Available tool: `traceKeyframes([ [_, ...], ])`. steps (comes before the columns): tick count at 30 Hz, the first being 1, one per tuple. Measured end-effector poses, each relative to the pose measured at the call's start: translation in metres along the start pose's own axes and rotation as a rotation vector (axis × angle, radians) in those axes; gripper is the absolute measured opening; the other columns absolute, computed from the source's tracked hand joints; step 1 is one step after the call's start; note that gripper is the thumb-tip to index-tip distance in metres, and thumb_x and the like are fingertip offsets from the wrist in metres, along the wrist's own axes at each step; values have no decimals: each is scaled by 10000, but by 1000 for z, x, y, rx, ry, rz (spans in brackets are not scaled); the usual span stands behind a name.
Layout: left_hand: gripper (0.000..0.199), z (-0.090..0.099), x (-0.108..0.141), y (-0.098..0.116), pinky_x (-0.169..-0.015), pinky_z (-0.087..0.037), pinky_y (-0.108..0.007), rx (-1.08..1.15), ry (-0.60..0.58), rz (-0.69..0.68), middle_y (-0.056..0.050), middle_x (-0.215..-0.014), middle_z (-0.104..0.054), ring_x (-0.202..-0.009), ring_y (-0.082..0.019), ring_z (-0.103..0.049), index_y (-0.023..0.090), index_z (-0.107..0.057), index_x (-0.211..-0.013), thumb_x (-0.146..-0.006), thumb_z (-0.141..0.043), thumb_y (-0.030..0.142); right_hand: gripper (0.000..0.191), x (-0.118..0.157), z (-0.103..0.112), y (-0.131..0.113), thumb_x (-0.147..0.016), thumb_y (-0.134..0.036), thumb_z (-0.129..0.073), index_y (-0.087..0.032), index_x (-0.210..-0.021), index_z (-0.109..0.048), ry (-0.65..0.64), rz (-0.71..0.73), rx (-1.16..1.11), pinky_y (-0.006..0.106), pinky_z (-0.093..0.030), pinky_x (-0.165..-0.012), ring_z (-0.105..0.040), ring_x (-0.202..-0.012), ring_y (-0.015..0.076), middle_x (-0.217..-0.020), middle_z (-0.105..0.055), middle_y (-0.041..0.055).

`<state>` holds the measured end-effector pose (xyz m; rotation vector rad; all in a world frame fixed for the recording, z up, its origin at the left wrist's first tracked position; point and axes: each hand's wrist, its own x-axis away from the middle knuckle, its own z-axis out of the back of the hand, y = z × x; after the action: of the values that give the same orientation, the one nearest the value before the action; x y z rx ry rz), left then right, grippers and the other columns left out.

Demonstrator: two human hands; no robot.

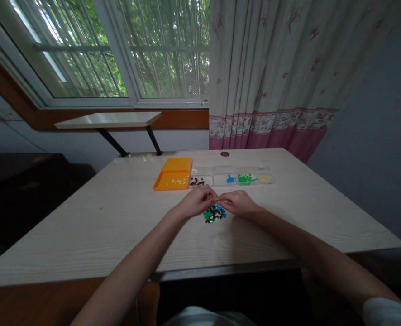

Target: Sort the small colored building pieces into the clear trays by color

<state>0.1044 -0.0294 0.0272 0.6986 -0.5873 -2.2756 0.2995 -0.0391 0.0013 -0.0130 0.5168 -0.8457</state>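
Observation:
Both hands meet above a small pile of mixed blue, green, brown and white pieces [214,213] on the table. My left hand [199,200] and my right hand [238,202] pinch a tiny yellow piece [217,199] between their fingertips. Just behind them lies a clear compartment tray [223,179], holding brown pieces [196,181] at its left, then blue pieces [230,178], green pieces [245,178] and a few yellow pieces [263,178] to the right. An open orange box [177,165] with small white pieces stands at the tray's left end.
The pale wooden table [126,217] reaches back to the wall, with a dark round cap [225,154] near its rear edge. A raised shelf [108,119] on black legs stands at the back left. A curtain [248,68] hangs behind the table.

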Motion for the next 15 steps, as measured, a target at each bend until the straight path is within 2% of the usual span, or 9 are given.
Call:
traceKeyframes([
  [4, 149, -1, 0, 1, -597, -338, -212, 16, -35, 8, -22, -678, -539, -633, -112, -464, 139, -618, -749, -789, -527, 250, 193, 0, 0, 2, -807, -346, -529, -232, -852, -679, 29, 7, -9, 187, -298, -500, -544, -497, 85, -568, -635, -20],
  [9, 127, -1, -1, 0, -607, -344, -212, -15, -59, -16, -23, -679, -547, -644, -114, -475, 138, -618, -752, -783, -519, 212, 196, 2, 1, 5, -817, -322, -514, -224, -876, -674, 8, 94, -48, 176, -321, -526, -557, -519, 82, -590, -647, -17],
  [15, 153, -1, -1, 0, -608, -361, -205, 31, -13, 3, -27, -707, -566, -663, -114, -493, 142, -633, -781, -771, -563, 277, 213, 2, 4, 6, -832, -298, -486, -210, -844, -680, 30, 108, -57, 173, -350, -541, -571, -543, 88, -630, -670, 3],
])
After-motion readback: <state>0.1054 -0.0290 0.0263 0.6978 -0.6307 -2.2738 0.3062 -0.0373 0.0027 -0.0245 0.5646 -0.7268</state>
